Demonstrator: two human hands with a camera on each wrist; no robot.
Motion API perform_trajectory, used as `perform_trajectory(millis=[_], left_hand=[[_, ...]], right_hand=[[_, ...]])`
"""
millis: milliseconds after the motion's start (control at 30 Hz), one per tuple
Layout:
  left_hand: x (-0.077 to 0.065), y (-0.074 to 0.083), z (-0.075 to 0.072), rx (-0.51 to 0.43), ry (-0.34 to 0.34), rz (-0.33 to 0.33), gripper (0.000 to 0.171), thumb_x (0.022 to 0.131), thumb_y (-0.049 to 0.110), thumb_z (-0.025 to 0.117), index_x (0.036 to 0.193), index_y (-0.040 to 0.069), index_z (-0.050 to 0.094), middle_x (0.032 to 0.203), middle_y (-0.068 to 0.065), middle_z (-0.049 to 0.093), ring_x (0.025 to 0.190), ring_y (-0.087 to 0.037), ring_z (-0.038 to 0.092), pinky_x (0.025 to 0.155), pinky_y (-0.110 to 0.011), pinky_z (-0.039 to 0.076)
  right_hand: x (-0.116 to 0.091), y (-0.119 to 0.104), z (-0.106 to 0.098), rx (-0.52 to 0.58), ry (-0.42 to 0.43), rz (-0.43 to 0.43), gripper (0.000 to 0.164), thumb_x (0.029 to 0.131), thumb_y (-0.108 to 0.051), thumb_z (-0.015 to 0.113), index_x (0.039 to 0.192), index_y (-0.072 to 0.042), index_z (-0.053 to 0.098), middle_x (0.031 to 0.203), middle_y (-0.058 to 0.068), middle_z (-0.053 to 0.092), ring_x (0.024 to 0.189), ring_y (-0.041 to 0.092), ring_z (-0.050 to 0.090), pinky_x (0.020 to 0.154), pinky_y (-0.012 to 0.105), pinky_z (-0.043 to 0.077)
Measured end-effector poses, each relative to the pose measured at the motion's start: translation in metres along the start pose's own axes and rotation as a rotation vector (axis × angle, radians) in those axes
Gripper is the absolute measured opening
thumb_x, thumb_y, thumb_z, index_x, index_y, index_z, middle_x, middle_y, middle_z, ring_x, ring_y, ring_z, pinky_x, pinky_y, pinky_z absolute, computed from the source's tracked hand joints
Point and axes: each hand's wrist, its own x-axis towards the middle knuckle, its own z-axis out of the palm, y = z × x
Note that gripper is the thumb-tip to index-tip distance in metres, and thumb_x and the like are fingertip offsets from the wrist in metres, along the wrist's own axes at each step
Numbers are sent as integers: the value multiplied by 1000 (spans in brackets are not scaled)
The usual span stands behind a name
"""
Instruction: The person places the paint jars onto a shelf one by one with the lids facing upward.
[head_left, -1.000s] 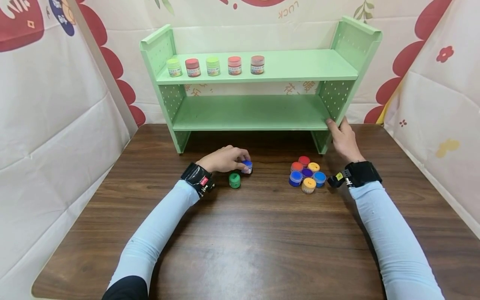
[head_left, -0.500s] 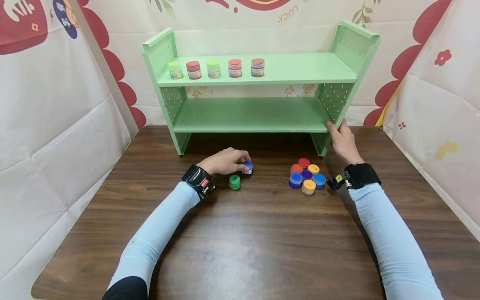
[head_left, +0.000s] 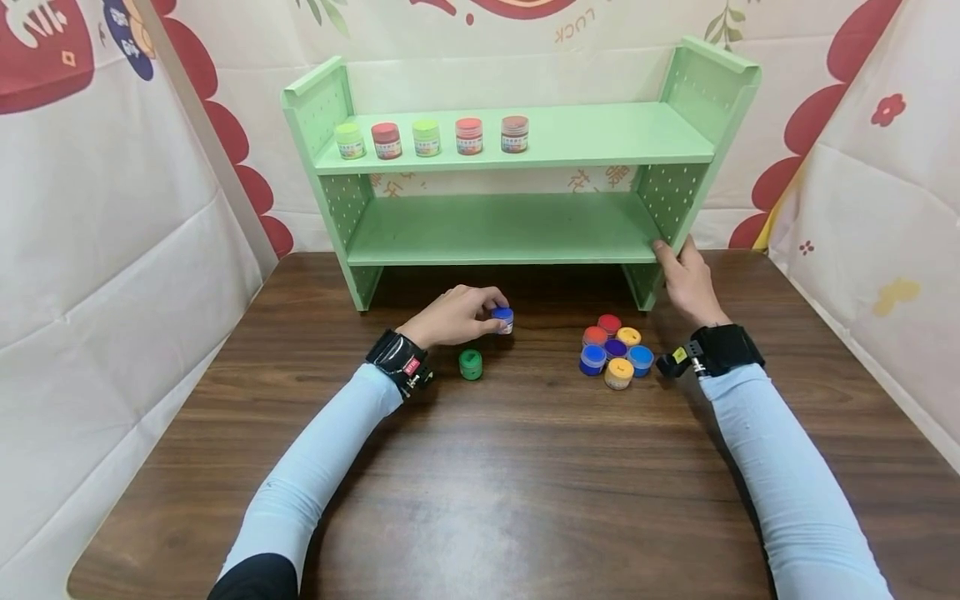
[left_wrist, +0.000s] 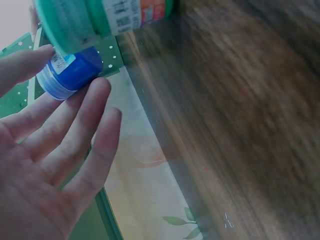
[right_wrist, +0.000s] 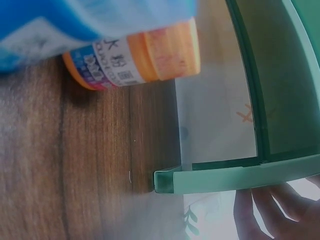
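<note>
My left hand (head_left: 455, 317) pinches a small blue gouache jar (head_left: 504, 320) between thumb and fingertips. In the left wrist view the blue jar (left_wrist: 75, 72) is tilted and off the wood. Just in front of that hand a green paint jar (head_left: 470, 364) stands on the table. My right hand (head_left: 690, 286) grips the lower right side of the green two-tier shelf (head_left: 502, 229), thumb at the front edge. The right wrist view has its fingers (right_wrist: 245, 212) behind the side panel (right_wrist: 225, 180), partly cut off by the frame.
Several jars with red, yellow, blue and purple lids, among them a yellow jar (head_left: 618, 373), cluster on the brown table (head_left: 480, 483) near my right wrist. A row of several jars, including a red jar (head_left: 468, 137), stands left of centre on the top tier.
My left hand has raised the blue jar and shifted it slightly right and toward the shelf, away from the green jar. The right hand keeps its hold on the shelf.
</note>
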Motion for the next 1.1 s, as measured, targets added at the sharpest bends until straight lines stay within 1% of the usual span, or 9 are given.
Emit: perform_trajectory(millis=[200,367,467,667,900,1100], left_hand=[[4,2,-2,1,66,7,35,97,38,71,124,14,68,105,-1,74,88,-11,68,77,-29,54],[4,5,-3,-15,110,24,38,96,40,72,124,15,69,104,0,74,88,-10,68,77,-27,55],[4,8,-7,-24,149,35,39,95,40,73,125,15,69,105,-1,75,88,-10,69,77,-28,56],[12,18,-22,8,195,73,41,96,39,73,127,13,68,108,-4,75,87,-11,70,78,-30,56],[22,33,-43,36,212,102,42,96,39,72,128,12,68,110,-6,75,87,-11,70,77,-29,55],[31,48,-57,30,234,127,42,97,38,71,129,12,68,111,-5,75,85,-10,72,79,-28,56]], right_hand=[[-1,0,-1,6,-3,-4,70,109,-53,29,166,-16,14,162,26,36,142,44,42,112,64,36],[-2,1,0,14,-1,-3,70,108,-53,31,165,-15,18,160,26,40,139,40,45,109,57,38],[-1,1,2,12,-6,-2,70,108,-54,32,164,-15,18,160,25,41,139,39,45,109,56,38],[0,2,0,19,-3,-6,70,109,-53,32,165,-15,16,161,25,39,142,41,43,114,62,34],[-1,4,-1,40,-25,-23,70,110,-50,31,167,-15,9,164,25,35,145,42,40,116,65,32],[1,5,-1,31,-30,-7,71,109,-51,30,166,-14,11,163,25,36,141,42,43,113,63,36]])
